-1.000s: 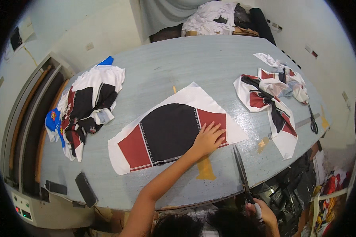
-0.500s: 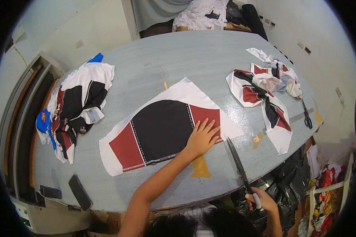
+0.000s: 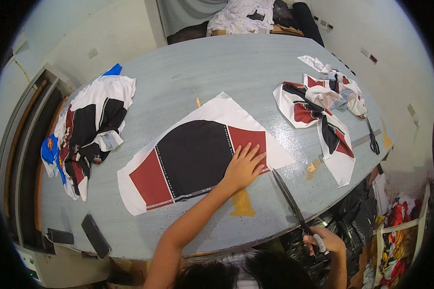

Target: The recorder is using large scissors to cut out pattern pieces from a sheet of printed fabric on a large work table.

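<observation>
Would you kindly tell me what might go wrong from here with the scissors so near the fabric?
The scissors in the right hand have their tips close to the left hand, so a slip might nick a finger.
Only the left hand presses the fabric piece, toward its right end, so the rest could shift.
A dark flat object lies by the near edge of the table; a bump might knock it off.

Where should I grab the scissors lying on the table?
Probably by the handles, coming from the table's near right side: they sit at that end, while the blades point away, toward the crumpled cloth.
</observation>
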A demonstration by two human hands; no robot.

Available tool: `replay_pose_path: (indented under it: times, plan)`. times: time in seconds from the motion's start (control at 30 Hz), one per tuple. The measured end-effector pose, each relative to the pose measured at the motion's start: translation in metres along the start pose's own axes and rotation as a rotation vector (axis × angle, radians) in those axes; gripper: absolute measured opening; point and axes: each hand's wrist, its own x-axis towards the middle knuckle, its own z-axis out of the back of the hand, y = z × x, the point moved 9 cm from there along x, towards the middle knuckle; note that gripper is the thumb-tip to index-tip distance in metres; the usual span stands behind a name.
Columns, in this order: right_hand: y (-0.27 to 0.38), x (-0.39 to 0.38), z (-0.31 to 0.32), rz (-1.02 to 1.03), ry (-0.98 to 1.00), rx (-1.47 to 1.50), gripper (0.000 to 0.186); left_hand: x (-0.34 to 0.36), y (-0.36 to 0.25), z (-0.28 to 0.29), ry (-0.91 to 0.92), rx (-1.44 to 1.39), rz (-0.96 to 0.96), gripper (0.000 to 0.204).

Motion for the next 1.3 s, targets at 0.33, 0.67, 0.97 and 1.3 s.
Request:
replay_pose_path:
  times: [0.33, 0.67, 0.97, 1.3]
  plan:
    - [-0.003, -0.002, 0.0, 0.012, 0.078, 0.018, 0.038, 0.002, 0.001, 0.0, 0.002, -0.004, -0.008, 0.041]
    - [0.019, 0.005, 0.003, 0.013, 0.06, 0.034, 0.042, 0.001, -0.001, 0.002, -0.001, 0.002, -0.018, 0.041]
    - [0.006, 0.012, 0.007, 0.013, 0.035, 0.047, 0.042, 0.001, -0.003, 0.003, -0.004, -0.006, -0.032, 0.041]
    - [0.021, 0.006, 0.009, -0.009, 0.078, -0.044, 0.043, 0.003, -0.003, 0.001, 0.015, 0.007, -0.024, 0.041]
